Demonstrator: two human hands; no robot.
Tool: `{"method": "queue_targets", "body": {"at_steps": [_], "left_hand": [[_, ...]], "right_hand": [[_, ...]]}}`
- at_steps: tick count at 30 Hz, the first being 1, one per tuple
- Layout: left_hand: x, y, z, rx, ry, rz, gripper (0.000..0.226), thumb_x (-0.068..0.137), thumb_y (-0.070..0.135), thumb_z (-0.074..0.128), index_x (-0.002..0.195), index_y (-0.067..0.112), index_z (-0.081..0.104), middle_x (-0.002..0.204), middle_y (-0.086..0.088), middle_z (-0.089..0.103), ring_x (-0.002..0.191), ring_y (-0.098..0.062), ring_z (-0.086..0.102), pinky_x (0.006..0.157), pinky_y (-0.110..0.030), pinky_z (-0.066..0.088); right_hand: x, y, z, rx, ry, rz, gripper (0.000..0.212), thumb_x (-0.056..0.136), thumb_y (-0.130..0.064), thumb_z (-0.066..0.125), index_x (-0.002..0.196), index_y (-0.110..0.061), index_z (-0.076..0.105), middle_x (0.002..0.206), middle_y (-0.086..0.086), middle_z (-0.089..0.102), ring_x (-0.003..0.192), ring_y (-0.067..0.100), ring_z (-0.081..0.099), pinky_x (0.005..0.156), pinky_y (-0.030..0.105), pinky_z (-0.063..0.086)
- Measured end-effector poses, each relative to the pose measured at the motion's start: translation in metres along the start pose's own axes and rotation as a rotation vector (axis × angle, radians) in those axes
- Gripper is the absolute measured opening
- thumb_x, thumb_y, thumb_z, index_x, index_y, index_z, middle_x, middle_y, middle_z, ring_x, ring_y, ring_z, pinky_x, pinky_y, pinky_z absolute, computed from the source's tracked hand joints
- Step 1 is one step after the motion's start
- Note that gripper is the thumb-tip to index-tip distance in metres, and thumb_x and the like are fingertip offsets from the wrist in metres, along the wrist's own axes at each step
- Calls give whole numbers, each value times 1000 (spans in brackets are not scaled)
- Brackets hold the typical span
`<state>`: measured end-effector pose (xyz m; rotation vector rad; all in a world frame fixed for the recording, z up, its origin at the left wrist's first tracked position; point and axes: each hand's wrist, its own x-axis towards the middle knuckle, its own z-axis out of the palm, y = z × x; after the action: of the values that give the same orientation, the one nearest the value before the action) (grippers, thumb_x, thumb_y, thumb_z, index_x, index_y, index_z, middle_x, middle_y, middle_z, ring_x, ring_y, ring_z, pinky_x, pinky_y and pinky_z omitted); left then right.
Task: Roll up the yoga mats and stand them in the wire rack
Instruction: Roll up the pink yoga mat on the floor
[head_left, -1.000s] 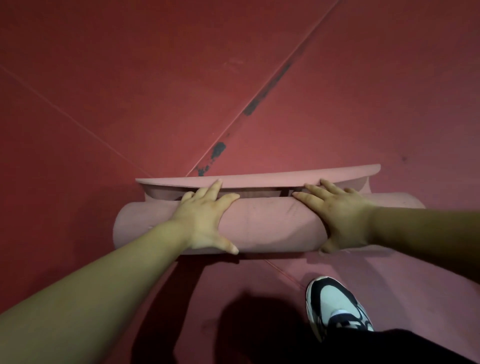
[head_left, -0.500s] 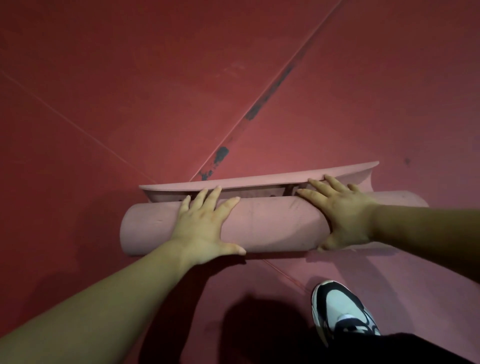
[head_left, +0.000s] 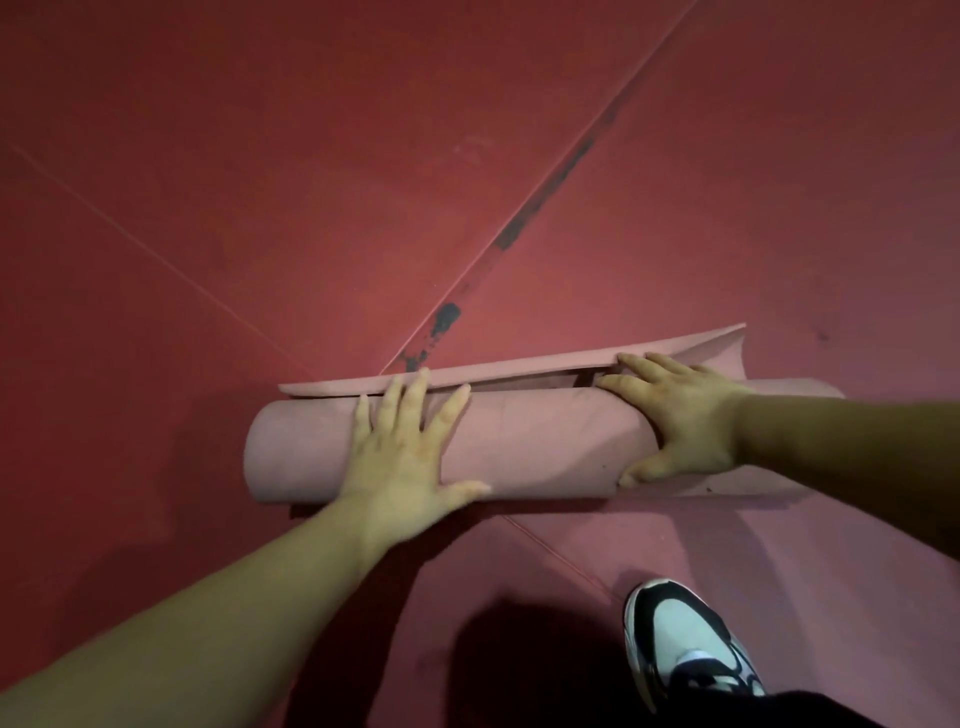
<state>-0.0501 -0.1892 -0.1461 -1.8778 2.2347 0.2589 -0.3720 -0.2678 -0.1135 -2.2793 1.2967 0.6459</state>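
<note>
Scuffed red floor (head_left: 270, 171) beneath pink mat (head_left: 540, 441)

I get a dim, red-tinted picture: the floor (head_left: 260, 130) is brightest mid-frame and darkens toward the corners. The left forearm (head_left: 208, 623) catches more light than the right forearm (head_left: 857, 447). A soft shadow (head_left: 509, 654) pools below. Edges bend; detail is soft.

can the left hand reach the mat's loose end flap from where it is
Probably yes: the left hand lies flat on the rolled mat, its fingers reaching the loose flap, with nothing between them.
</note>
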Motion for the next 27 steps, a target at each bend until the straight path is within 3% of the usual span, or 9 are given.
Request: {"method": "queue_targets", "body": {"at_steps": [3,5,14,23,27], "left_hand": [[-5,6,4,53,-82,-13,123,61,97,43,154,47,-20,167,-6,-18,153,-35,-15,120,-62,-8],[0,6,2,56,-90,-18,125,62,93,54,154,47,-18,168,-6,-12,154,-35,-10,121,-61,-6],[22,2,-13,16,-113,-36,123,57,92,60,155,49,-1,169,-3,8,154,-30,7,123,-56,5],[46,-5,-29,-33,-265,-26,134,53,89,67,154,50,-13,170,-2,-11,155,-33,-9,123,-59,3],[53,-5,-33,-20,-286,-39,141,48,89,70,153,51,-18,169,-4,-16,155,-35,-14,122,-62,-4]], "right_hand": [[4,2,-2,14,-2,-2,131,52,-98,53,157,-41,0,169,0,0,156,27,4,122,52,21],[4,2,-1,0,21,4,131,52,-98,52,158,-40,0,169,0,1,155,27,4,123,52,21],[2,1,8,-24,115,59,129,56,-98,51,156,-42,-8,170,3,-5,156,29,-6,123,55,15],[14,5,-1,-25,79,106,137,51,-99,53,157,-41,-12,169,8,-7,156,33,-2,120,65,7],[17,7,-7,3,48,126,139,54,-95,60,157,-39,-12,170,9,1,155,32,11,120,62,12]]}}
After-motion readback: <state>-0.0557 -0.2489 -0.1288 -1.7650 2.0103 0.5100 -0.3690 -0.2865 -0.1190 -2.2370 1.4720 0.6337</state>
